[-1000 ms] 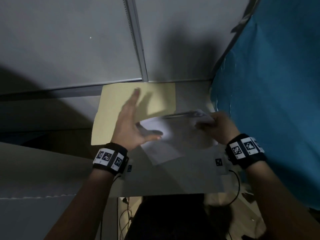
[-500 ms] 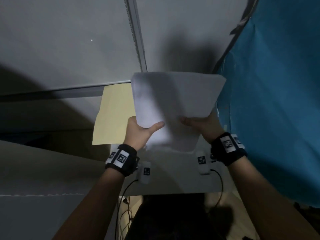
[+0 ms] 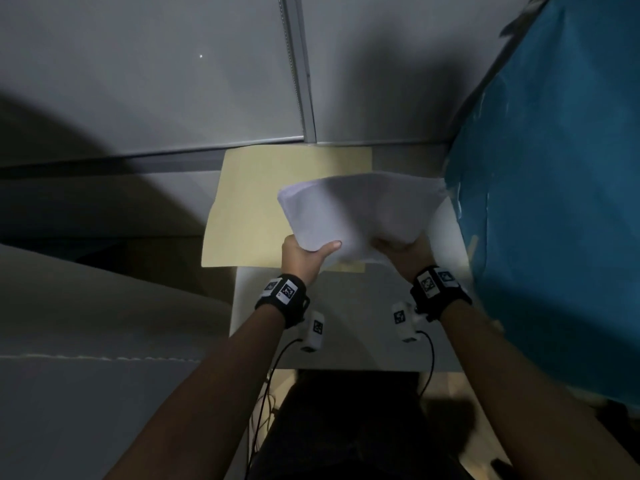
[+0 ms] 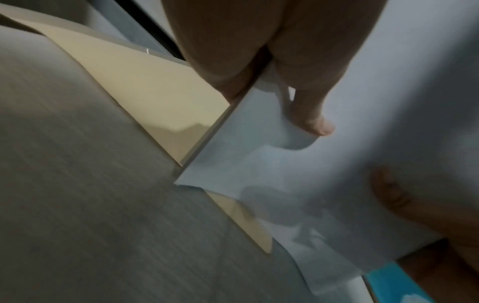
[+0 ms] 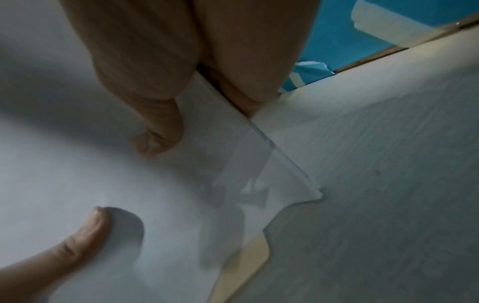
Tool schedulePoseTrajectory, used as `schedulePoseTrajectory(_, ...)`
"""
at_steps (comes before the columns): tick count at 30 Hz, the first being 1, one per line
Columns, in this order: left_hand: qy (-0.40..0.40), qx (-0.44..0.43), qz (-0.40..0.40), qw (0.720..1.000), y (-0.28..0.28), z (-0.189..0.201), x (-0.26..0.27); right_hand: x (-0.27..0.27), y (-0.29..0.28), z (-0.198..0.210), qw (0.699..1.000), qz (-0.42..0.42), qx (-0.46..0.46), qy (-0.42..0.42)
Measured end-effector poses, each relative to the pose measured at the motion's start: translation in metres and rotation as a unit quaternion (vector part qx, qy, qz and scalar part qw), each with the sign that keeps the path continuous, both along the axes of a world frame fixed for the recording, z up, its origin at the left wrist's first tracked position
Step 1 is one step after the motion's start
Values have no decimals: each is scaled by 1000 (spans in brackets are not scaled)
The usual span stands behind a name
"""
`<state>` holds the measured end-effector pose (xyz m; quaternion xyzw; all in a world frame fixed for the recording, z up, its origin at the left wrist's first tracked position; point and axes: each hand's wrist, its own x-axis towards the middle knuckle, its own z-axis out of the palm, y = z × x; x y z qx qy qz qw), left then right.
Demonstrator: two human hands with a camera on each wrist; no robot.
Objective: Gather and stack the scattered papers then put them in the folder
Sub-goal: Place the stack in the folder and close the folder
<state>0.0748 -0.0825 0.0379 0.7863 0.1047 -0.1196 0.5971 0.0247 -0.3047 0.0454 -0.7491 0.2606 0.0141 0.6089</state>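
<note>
blue panel [image 3: 554, 202] close on the right, partition wall [image 3: 173, 81] behind, folder [image 3: 249, 209] uncovered leftward

grey desk [image 3: 332, 341] (blue cloth [image 3: 554, 202] beside)

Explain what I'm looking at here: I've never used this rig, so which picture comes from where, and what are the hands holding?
No machine here: a person works with two bare hands, wearing a camera on the head and one on each wrist. The head view looks down on both arms. The left hand and right hand each grip the near edge of a stack of white papers, raised over a tan folder that lies closed on the grey desk. The two wrist views look along each hand: thumbs lie on top of the sheets, fingers underneath. A blue sheet hangs on the right.
</note>
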Motion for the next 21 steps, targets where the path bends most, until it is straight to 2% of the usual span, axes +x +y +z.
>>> schedulePoseTrajectory(5, -22, -39, 0, 999, -3, -6, 9, 6, -2, 4, 999, -21, 8, -38)
schedulePoseTrajectory(7, 1, -1, -42, 999, -3, -14, 8, 0, -1, -6, 999, -32, -7, -9)
schedulePoseTrajectory(8, 15, 42, -88, 995, -2, -19, 8, -2, -2, -9, 999, -43, -10, 7)
schedulePoseTrajectory(9, 16, 95, -150, 984, 0, -24, 8, -3, -6, -12, 998, -53, -10, 16)
schedulePoseTrajectory(11, -17, 210, -269, 940, 10, -33, 13, 0, -20, -7, 998, -63, -18, 14)
schedulePoseTrajectory(13, -29, 317, -288, 903, 23, -41, 24, 3, -38, 11, 997, -68, -48, -1)
schedulePoseTrajectory(16, 26, 467, -299, 832, 36, -54, 37, 1, -60, 35, 994, -79, -71, -9)
schedulePoseTrajectory(18, 62, 507, -339, 790, 37, -59, 37, -4, -68, 42, 996, -59, -63, -12)
schedulePoseTrajectory(21, 36, 504, -358, 785, 36, -67, 17, -6, -71, 40, 998, -48, -39, -22)
